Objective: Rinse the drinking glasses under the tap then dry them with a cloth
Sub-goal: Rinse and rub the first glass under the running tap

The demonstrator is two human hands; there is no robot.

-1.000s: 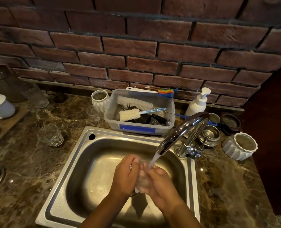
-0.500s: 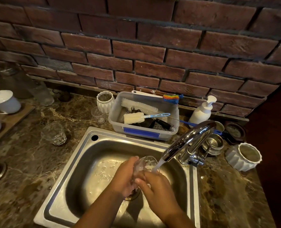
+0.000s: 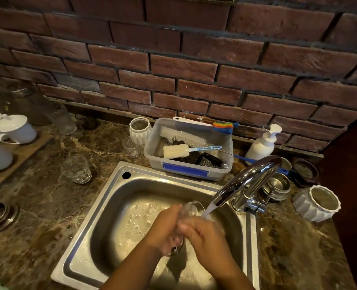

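Observation:
A clear drinking glass [image 3: 191, 210] is held tilted over the steel sink [image 3: 119, 197], its rim up toward the running stream from the chrome tap [image 3: 246, 183]. My left hand [image 3: 165, 229] grips the glass from the left side. My right hand [image 3: 202, 235] wraps its fingers over the glass from the right, hiding most of its body. A second clear glass [image 3: 77, 169] stands on the marble counter left of the sink. A smaller glass [image 3: 131, 147] stands by the white ribbed cup [image 3: 139, 130]. No cloth is in sight.
A plastic tub [image 3: 190, 170] with brushes sits behind the sink. A soap pump bottle [image 3: 262, 143], steel bowls [image 3: 278, 186] and a white ribbed pot [image 3: 317, 203] stand right of the tap. White lidded cups [image 3: 16, 128] rest on a wooden tray at left.
The glass has tipped so its rim shows above my hands, and water now runs into it. My right hand has shifted over the glass. The view has dropped slightly.

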